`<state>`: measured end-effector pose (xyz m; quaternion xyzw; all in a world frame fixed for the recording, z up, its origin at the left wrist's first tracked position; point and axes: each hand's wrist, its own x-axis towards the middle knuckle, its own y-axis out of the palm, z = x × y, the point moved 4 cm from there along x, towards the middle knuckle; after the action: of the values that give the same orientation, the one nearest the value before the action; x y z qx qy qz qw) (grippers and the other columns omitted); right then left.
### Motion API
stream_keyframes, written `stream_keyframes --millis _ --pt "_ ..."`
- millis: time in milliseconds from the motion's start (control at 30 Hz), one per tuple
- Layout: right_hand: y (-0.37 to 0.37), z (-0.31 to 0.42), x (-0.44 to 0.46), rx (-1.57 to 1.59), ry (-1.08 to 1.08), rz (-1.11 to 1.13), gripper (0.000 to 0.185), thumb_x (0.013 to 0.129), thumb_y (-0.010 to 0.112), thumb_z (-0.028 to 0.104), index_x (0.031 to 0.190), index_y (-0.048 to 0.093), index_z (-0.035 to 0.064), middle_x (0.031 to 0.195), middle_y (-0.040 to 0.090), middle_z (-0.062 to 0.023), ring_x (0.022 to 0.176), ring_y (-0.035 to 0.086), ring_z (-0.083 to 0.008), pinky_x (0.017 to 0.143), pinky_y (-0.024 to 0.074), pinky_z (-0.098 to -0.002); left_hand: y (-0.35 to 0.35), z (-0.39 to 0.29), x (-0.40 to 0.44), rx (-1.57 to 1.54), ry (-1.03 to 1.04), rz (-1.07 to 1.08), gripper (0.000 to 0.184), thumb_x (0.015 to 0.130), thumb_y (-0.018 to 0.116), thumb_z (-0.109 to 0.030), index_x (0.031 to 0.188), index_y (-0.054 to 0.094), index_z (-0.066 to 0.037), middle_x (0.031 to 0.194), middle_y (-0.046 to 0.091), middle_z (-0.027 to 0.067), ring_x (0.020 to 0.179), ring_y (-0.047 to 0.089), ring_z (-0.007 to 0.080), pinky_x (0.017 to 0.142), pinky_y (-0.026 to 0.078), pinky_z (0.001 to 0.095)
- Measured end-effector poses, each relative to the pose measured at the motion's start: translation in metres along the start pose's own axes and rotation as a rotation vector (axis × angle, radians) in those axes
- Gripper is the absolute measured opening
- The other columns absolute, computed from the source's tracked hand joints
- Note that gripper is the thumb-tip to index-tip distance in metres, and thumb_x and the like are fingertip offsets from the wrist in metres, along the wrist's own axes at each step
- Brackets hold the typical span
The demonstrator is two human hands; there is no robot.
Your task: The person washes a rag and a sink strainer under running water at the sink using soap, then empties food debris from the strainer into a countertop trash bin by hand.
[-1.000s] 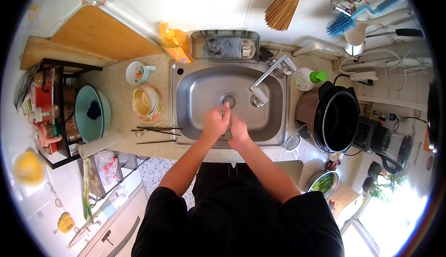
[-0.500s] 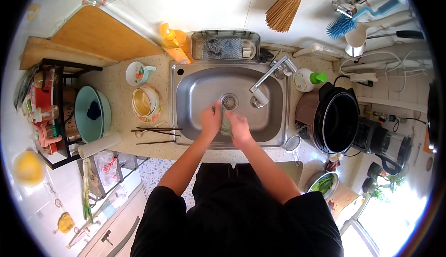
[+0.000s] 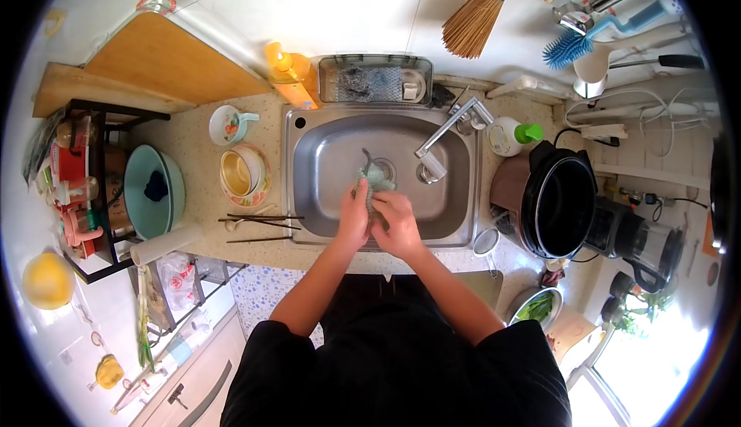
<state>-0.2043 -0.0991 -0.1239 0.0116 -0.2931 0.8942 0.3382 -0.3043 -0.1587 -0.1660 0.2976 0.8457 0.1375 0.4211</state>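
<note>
Over the near half of the steel sink (image 3: 320, 188), my two hands are close together around a grey-green dishcloth (image 3: 376, 174). My left hand (image 3: 355, 215) grips its left side, thumb pointing up. Bent fingers of my right hand (image 3: 397, 223) press the cloth from the other side. Its loose end spreads out beyond my fingertips and partly covers the drain (image 3: 388, 167). A thin dark strip, perhaps a hanging loop, sticks out from the cloth's far end. The faucet (image 3: 451, 130) reaches over the basin from the back right, and no water stream shows.
Left of the sink are stacked bowls (image 3: 239, 172), a cup (image 3: 226, 124) and chopsticks (image 3: 258, 217). An orange soap bottle (image 3: 293, 76) and a caddy (image 3: 374, 79) stand behind it. To the right are a green-capped bottle (image 3: 509, 135), an open cooker (image 3: 562, 203) and a strainer (image 3: 486, 242).
My hands have moved closer together and a little toward me. The cloth, earlier stretched between them, now has a spread end and a dark strip showing past my fingers.
</note>
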Motion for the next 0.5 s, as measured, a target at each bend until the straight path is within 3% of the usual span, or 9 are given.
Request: stream_keyframes --millis 67,167,267,367,467,500 --pt "-0.004 -0.001 -0.004 0.049 0.033 -0.048 0.047 0.073 0.068 0.002 0.120 0.063 0.0021 0.122 0.060 -0.0174 0.115 0.056 -0.0380 0.099 0.0448 -0.0470 -0.019 0.006 0.014 0.253 0.112 -0.099 0.035 0.106 0.054 -0.036 0.107 0.062 -0.002 0.096 0.068 0.0074 0.084 0.062 0.0153 0.071 0.050 0.0326" --pt "-0.004 -0.010 -0.007 0.157 0.213 -0.178 0.047 0.080 0.066 0.003 0.127 0.061 0.0021 0.123 0.060 -0.0168 0.116 0.056 -0.0335 0.100 0.0449 -0.0436 -0.019 -0.003 0.016 0.493 0.257 -0.192 0.040 0.105 0.056 -0.038 0.097 0.065 0.000 0.085 0.065 0.0057 0.076 0.056 0.0131 0.065 0.045 0.0325" --pt "0.018 -0.037 -0.013 0.684 0.635 -0.253 0.042 0.092 0.063 0.010 0.133 0.058 0.0034 0.130 0.057 -0.0166 0.121 0.052 -0.0262 0.101 0.0442 -0.0385 -0.015 -0.005 0.013 0.697 0.245 -0.207 0.047 0.104 0.056 -0.043 0.092 0.066 0.002 0.075 0.063 0.0056 0.070 0.054 0.0124 0.061 0.044 0.0328" --pt "0.016 -0.024 0.006 0.848 0.789 -0.313 0.037 0.100 0.061 0.020 0.133 0.060 0.0030 0.120 0.064 -0.0136 0.108 0.059 -0.0205 0.093 0.0478 -0.0341 -0.011 -0.001 0.011 0.810 0.242 -0.183 0.053 0.104 0.054 -0.047 0.090 0.067 0.002 0.071 0.063 0.0070 0.067 0.055 0.0131 0.060 0.045 0.0338" --pt "0.032 -0.036 0.009 0.628 0.831 -0.116 0.034 0.102 0.060 0.027 0.124 0.064 0.0013 0.101 0.071 -0.0141 0.088 0.065 -0.0233 0.083 0.0514 -0.0341 -0.007 0.008 0.012 0.680 0.140 -0.182 0.052 0.105 0.051 -0.047 0.092 0.067 0.001 0.074 0.065 0.0072 0.067 0.058 0.0150 0.060 0.047 0.0344" --pt "0.031 -0.035 0.012 0.509 0.757 -0.150 0.033 0.103 0.059 0.027 0.120 0.065 0.0006 0.095 0.071 -0.0145 0.083 0.065 -0.0247 0.079 0.0516 -0.0351 -0.006 0.011 0.012 0.605 0.084 -0.185 0.051 0.105 0.050 -0.047 0.094 0.067 0.000 0.076 0.066 0.0069 0.067 0.059 0.0157 0.061 0.048 0.0345"
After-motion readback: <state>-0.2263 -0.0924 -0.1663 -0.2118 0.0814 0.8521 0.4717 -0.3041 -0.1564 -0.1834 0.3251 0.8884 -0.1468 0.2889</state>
